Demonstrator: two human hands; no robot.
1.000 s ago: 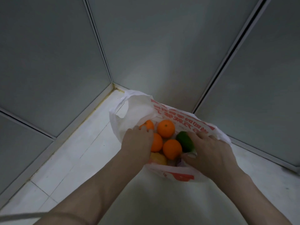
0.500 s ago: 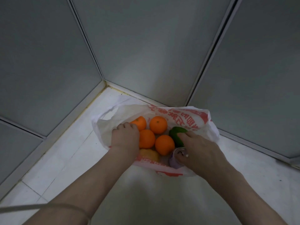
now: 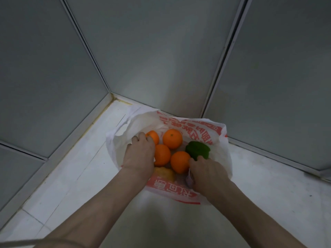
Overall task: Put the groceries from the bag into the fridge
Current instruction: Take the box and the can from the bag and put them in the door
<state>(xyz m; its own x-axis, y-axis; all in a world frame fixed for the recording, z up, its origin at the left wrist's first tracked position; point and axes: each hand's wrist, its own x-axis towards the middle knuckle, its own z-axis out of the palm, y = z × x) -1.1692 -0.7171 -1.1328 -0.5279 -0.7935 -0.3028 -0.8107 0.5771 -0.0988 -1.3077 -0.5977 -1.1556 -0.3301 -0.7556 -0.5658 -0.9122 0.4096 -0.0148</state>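
Observation:
A white plastic bag (image 3: 223, 158) with red print lies open on the white floor in a corner. Inside are several oranges (image 3: 172, 138), a green pepper (image 3: 198, 150), a yellowish fruit (image 3: 165, 174) and a can (image 3: 189, 177), which is mostly hidden. My left hand (image 3: 138, 154) lies inside the bag's left side, against the leftmost orange (image 3: 153, 136). Its fingers curl downward, and what is under them is hidden. My right hand (image 3: 207, 173) is at the bag's near right, its fingers curled round the can, just below the pepper.
Grey panels with pale metal frames (image 3: 222, 58) rise close behind and to both sides of the bag. The white tiled floor (image 3: 71, 172) stretches left, and more of it lies to the right (image 3: 268, 185).
The bag has spread wider open and the view has tilted. My right hand has slid down over the can, covering it. My left hand stays at the left oranges.

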